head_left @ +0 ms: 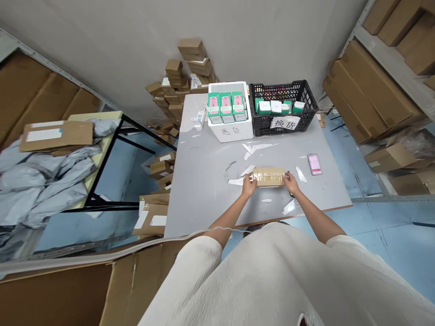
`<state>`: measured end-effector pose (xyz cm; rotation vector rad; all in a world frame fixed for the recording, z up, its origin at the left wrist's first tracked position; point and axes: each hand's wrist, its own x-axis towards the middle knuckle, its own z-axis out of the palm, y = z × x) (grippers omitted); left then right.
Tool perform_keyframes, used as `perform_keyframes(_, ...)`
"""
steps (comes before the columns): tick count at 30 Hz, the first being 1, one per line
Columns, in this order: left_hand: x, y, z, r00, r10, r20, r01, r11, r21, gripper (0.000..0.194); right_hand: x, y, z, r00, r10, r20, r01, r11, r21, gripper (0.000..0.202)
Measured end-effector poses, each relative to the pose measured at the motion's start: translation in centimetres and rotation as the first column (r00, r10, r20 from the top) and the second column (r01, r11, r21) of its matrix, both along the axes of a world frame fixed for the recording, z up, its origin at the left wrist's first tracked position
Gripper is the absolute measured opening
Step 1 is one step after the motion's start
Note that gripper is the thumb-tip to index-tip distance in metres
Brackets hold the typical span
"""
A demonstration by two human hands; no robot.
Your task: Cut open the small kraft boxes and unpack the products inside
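Note:
A small brown cardboard box [269,177] with shiny clear tape along its top is held level over the grey table [200,199]. At its left end, the fingers of my left hand [249,184] are closed on the cardboard. My right hand [291,183] grips the opposite end. Something small, dark and yellow shows just under my right hand, too hidden to name. Torn white paper scraps [235,181] lie beside my left hand, and a piece of clear plastic [289,207] lies near the table's front edge.
Behind the box stand a white foam bin [227,133] with green-and-pink boxes and a black crate [285,121] with more boxes. A pink-screened phone [314,164] lies at the right. Grey mailer bags [44,181] cover the left side table; cartons [176,86] are stacked behind.

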<state>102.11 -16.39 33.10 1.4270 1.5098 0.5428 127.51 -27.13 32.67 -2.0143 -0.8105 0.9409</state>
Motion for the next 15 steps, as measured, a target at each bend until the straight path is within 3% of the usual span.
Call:
perform_keyframes(6,-0.3,-0.1,0.7,0.996,-0.053,0.068,0.054,0.998,-0.019,0.046,-0.1,-0.4,-0.5,0.999,-0.007,-0.031,0.009,0.996,0.088,0.061)
perform_keyframes(15,-0.3,-0.1,0.9,0.992,-0.074,0.100,0.075,0.997,-0.004,0.045,-0.8,-0.6,1.1,0.999,0.013,-0.042,-0.010,0.997,0.081,0.058)
